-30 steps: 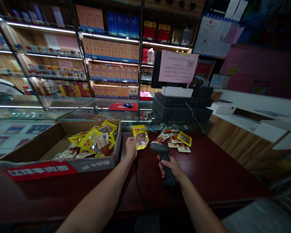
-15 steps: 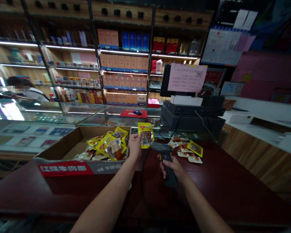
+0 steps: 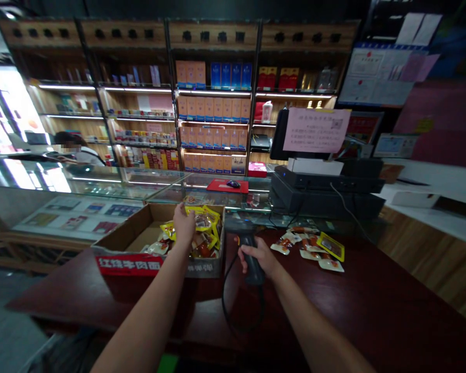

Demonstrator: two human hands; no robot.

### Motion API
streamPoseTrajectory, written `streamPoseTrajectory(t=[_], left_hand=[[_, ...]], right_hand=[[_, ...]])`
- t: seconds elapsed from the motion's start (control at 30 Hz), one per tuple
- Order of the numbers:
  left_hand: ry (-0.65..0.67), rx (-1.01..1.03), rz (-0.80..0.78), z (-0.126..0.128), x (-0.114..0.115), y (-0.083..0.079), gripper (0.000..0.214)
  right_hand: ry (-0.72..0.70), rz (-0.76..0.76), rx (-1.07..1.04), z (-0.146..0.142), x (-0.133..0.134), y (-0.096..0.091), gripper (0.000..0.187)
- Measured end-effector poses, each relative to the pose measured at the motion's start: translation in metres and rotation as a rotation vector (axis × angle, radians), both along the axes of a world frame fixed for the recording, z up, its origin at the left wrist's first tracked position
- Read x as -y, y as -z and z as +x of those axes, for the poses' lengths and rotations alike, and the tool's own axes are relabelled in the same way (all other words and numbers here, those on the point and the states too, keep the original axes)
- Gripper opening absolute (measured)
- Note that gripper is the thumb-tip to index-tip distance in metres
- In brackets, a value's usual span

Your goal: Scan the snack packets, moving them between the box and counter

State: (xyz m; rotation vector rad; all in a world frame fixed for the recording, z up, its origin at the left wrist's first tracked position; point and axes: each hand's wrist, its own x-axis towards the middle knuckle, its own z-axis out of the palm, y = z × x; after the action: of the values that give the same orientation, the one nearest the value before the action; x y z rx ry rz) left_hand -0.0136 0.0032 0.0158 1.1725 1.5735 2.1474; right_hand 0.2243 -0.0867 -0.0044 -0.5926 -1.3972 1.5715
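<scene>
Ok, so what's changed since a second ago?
The left hand moved left, from beside the cardboard box to over it; whether it still grips the yellow packet is unclear. The right hand still holds the scanner; the packets on the table stayed put.

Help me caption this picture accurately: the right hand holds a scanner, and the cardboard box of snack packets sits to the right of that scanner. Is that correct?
Not quite: in the head view, the cardboard box of snack packets sits to the left of the scanner. The right hand does hold the scanner.
</scene>
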Motion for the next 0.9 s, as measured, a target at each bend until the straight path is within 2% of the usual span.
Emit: streamPoseTrajectory(t=[0.07,0.17,0.27,0.37,0.5,0.6,0.73,0.9], left_hand=[[-0.093,-0.115,0.047,0.005,0.010,-0.004,0.038],[-0.093,-0.211,0.146,0.024,0.027,-0.012,0.033],[0.030,-0.234,0.249,0.058,0.042,-0.013,0.031],[0.263,-0.225,0.265,0.100,0.048,-0.001,0.027],[0.565,-0.319,0.077,0.159,0.040,0.033,0.021],[0.665,-0.443,-0.140,0.198,0.029,0.060,0.019],[0.653,-0.577,-0.333,0.240,0.019,0.079,0.030],[0.540,-0.757,-0.455,0.276,0.009,0.081,0.040]], right_hand=[[0.005,-0.001,0.000,-0.001,0.000,0.002,0.033],[0.038,-0.009,-0.002,0.003,0.001,0.005,0.032],[0.096,-0.025,-0.004,0.016,0.003,0.010,0.031],[0.174,-0.049,-0.013,0.040,0.003,0.020,0.033],[0.292,-0.096,-0.033,0.086,0.005,0.037,0.033],[0.406,-0.113,-0.068,0.121,0.011,0.047,0.027],[0.552,-0.119,-0.148,0.154,0.019,0.058,0.029],[0.655,-0.103,-0.221,0.167,0.017,0.069,0.027]])
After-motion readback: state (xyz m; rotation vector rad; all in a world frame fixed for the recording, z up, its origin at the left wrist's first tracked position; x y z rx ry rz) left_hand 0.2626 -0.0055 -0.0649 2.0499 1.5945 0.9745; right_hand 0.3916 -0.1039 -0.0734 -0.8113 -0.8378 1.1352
